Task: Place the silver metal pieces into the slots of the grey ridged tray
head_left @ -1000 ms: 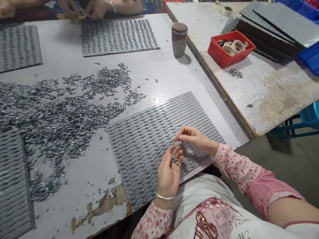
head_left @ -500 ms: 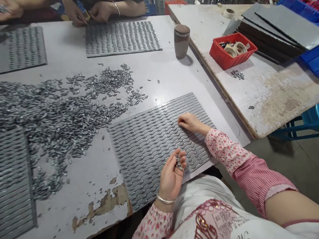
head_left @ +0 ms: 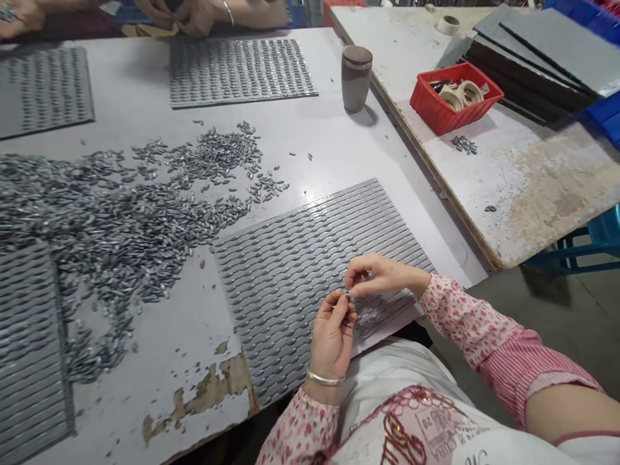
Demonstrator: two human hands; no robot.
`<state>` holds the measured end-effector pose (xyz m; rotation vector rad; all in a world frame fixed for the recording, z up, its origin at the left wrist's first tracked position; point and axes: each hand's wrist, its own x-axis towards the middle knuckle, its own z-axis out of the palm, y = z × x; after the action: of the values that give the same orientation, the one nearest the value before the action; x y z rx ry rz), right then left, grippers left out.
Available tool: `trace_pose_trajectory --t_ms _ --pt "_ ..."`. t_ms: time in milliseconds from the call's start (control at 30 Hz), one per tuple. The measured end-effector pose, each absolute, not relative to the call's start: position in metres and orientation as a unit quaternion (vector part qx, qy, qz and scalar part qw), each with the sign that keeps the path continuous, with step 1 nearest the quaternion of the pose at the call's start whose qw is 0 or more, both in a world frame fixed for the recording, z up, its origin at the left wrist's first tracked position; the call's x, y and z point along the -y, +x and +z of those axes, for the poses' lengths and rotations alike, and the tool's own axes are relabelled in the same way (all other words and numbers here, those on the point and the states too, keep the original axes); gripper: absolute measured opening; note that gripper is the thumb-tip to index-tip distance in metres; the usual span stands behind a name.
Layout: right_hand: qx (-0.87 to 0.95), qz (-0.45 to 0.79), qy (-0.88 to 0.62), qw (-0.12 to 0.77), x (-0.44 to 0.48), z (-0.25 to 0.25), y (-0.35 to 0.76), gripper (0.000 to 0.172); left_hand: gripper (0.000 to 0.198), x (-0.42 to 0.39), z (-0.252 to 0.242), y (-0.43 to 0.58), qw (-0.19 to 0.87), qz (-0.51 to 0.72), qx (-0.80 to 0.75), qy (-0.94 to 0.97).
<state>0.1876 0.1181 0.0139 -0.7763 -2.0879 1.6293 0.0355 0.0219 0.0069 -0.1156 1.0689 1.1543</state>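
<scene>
A grey ridged panel lies in front of me on the table. Rows of small grey oval pieces line its grooves on the left and middle, while the grooves toward the upper right are plain. My left hand is curled palm-up over the panel's near edge, with a few of the oval pieces partly showing between its fingers. Fingertips of my right hand meet those of my left, bent in a pinch. What sits in that pinch is too small and covered to make out.
A wide heap of loose oval pieces spreads to the left. Other panels lie at the near left and far side, where another person's hands work. A lidded cup and a red bin stand right.
My right hand has come back from the panel's right side to my left fingertips. The fingers of my left hand have drawn closer together. The other person's hands moved slightly up.
</scene>
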Motion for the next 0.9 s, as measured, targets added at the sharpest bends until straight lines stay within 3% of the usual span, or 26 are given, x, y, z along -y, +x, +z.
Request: trace_pose_trajectory --t_ms 433,700,800,900 --pt "0.772 0.533 -0.275 0.213 -0.123 0.025 0.178 0.014 0.02 -0.03 0.011 0.033 0.723 0.501 -0.475 -0.026" --pt "0.601 0.672 -0.314 0.297 -0.119 0.006 0.172 0.021 0.015 -0.033 0.012 0.034 0.718 0.525 -0.454 -0.054" --pt "0.609 0.603 -0.382 0.345 -0.147 -0.004 0.181 0.015 0.019 -0.034 0.015 0.031 0.74 0.5 -0.447 -0.049" --pt "0.724 0.433 -0.452 0.289 -0.178 -0.014 0.19 0.01 0.015 -0.032 0.015 0.029 0.755 0.483 -0.44 -0.054"
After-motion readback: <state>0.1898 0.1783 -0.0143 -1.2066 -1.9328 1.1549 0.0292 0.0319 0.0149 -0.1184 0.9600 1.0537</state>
